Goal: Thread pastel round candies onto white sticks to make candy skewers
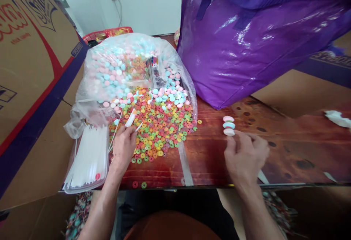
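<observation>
My left hand [124,145] is closed around some white sticks [131,118] above a spread of colourful ring candies [161,123]. An orange piece shows by the tip of one stick, though I cannot tell whether it is threaded on. On the right, my right hand [245,152] pinches the near end of a candy stack [228,125]. Pink, pale blue and whitish discs make up this stack, with thin coloured pieces between them; any stick inside is hidden. Left of my left hand, a clear plastic tub [105,152] holds many white sticks.
A clear plastic bag [90,68] of pastel disc candies lies open behind the rings. A large purple bag [219,50] stands at the back right. Cardboard boxes [35,75] flank the table [203,159]. Two stray rings [144,185] lie at its front edge.
</observation>
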Demonstrator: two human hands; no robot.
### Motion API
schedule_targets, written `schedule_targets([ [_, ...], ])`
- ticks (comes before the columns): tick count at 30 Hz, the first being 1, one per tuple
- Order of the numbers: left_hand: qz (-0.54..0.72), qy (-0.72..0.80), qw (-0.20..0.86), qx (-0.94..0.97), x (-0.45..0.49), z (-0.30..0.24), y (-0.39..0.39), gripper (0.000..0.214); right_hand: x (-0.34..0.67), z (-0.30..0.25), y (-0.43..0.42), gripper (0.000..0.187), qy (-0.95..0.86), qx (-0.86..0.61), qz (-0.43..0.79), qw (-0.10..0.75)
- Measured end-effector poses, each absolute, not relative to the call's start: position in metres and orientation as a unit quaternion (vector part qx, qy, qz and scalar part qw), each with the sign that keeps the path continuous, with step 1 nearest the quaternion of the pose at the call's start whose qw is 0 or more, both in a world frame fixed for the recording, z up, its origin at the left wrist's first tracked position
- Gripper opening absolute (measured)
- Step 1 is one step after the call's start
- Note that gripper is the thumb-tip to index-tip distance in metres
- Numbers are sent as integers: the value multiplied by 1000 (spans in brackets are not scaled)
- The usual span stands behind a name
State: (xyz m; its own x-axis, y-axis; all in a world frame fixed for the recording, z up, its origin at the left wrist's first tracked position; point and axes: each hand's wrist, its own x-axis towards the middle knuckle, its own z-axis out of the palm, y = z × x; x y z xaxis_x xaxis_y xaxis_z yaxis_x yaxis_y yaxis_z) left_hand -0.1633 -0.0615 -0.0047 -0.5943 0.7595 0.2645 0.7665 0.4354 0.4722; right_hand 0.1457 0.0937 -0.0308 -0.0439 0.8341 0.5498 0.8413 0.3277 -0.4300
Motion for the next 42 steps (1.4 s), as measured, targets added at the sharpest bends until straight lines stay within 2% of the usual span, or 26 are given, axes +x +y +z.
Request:
schedule_targets([
  [2,-305,-842,16,-445,-162,-5,-61,14,122,-19,76,29,-744,-521,10,417],
  [3,-318,-833,26,-452,-160,-5,-60,14,108,-12,65,26,-772,-469,56,425],
  [6,-313,-791,59,-522,-148,2,-59,17,62,6,32,28,-842,-311,145,417],
  [8,-281,-762,69,-580,-136,6,-58,21,37,9,19,33,-881,-225,148,389],
  [10,-254,-743,73,-615,-123,9,-57,23,21,5,14,36,-898,-205,125,369],
  [13,-252,-730,72,-631,-110,11,-58,22,16,-7,18,35,-907,-209,121,346],
  [17,-313,-738,89,-592,-116,12,-67,13,35,-20,29,36,-907,-196,204,312],
  [20,-352,-771,107,-519,-138,13,-76,17,59,-27,37,34,-889,-274,213,299],
  [23,-376,-810,76,-443,-171,11,-75,22,78,-34,44,30,-872,-359,183,279],
  [28,-317,-872,48,-371,-213,-2,-51,33,80,-40,42,33,-877,-406,150,210],
  [32,-287,-884,51,-365,-221,-12,-41,26,73,-39,38,30,-876,-429,151,162],
  [37,-291,-896,51,-331,-220,-6,-47,16,75,-34,39,38,-855,-440,213,175],
  [42,-390,-843,46,-368,-199,15,-29,19,75,-28,40,22,-798,-455,307,249],
])
